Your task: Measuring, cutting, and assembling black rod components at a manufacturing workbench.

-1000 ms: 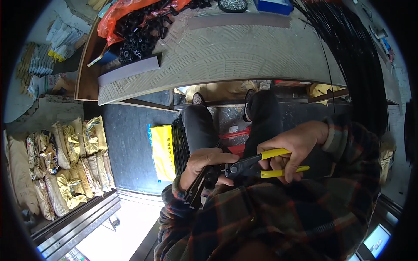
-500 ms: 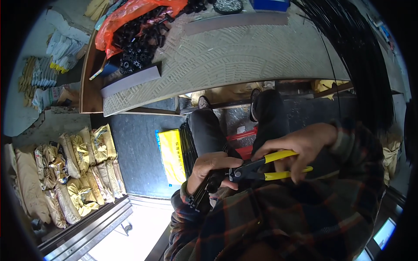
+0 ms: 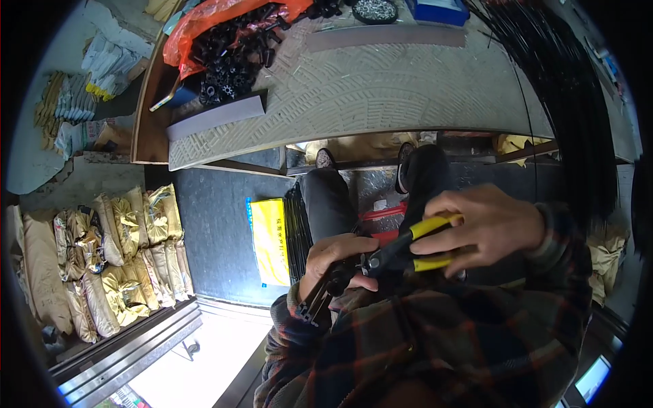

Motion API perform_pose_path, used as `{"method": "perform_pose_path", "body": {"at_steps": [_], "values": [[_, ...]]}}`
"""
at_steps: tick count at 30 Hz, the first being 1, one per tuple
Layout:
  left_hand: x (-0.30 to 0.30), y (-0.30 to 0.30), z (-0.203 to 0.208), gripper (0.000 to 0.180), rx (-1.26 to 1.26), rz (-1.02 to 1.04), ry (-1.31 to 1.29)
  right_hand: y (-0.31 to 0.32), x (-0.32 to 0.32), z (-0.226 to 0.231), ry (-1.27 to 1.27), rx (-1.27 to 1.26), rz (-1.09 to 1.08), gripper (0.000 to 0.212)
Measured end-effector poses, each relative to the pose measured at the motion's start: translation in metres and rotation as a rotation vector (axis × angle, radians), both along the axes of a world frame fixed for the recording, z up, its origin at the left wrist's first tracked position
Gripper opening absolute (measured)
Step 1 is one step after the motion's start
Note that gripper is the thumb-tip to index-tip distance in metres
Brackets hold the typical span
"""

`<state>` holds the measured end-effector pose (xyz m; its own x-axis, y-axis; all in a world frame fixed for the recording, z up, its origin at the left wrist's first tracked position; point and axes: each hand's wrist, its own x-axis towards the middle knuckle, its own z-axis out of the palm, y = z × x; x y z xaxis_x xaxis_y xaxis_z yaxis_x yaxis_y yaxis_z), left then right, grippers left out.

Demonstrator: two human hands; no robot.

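My right hand (image 3: pixel 486 228) is wrapped over the yellow handles of a pair of pliers (image 3: pixel 393 254), whose dark head points left and touches the work in my left hand. The two handles stand apart. My left hand (image 3: pixel 326 257) is closed around several thin black rods (image 3: pixel 309 299) with small pale tips and a rounded black plastic piece (image 3: pixel 340 277), held over my lap. Its thumb lies along the top, close to the pliers' head. What exactly sits between the jaws is hidden.
Ahead stands a table (image 3: pixel 381 88) with black plastic parts (image 3: pixel 231 75) spilling from an orange bag (image 3: pixel 218 24), a dish (image 3: pixel 375 9) of small bits and a blue box (image 3: pixel 439 11). Black rods (image 3: pixel 571 88) hang at the right. Left are a yellow package (image 3: pixel 271 238) and wrapped bundles (image 3: pixel 102 234).
My right hand has shifted up and turned, its fingers now farther along the handles; the pliers tilt up to the right more steeply. The whole view has shifted slightly. My left hand keeps its grip.
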<state>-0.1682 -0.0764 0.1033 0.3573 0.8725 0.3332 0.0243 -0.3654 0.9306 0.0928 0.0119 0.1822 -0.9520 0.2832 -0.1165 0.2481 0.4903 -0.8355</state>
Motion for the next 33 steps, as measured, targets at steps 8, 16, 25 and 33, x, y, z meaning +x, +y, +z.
{"method": "perform_pose_path", "body": {"at_steps": [8, 16, 25, 33], "values": [[0.010, -0.013, -0.006, 0.061, -0.009, 0.339, 0.076, -0.010, -0.011, -0.031, 0.044, 0.876, -0.190, 0.029], [0.015, -0.019, -0.003, 0.078, -0.277, 0.509, -0.025, -0.016, -0.022, -0.069, 0.136, 0.719, -0.279, 0.026], [-0.002, -0.008, -0.009, 0.083, -0.078, 0.421, -0.022, -0.036, -0.064, -0.091, 0.505, -0.193, -0.471, 0.022], [-0.016, -0.010, 0.000, 0.072, -0.287, 0.416, -0.166, -0.007, -0.068, -0.062, 0.113, 1.189, -0.479, 0.026]]}}
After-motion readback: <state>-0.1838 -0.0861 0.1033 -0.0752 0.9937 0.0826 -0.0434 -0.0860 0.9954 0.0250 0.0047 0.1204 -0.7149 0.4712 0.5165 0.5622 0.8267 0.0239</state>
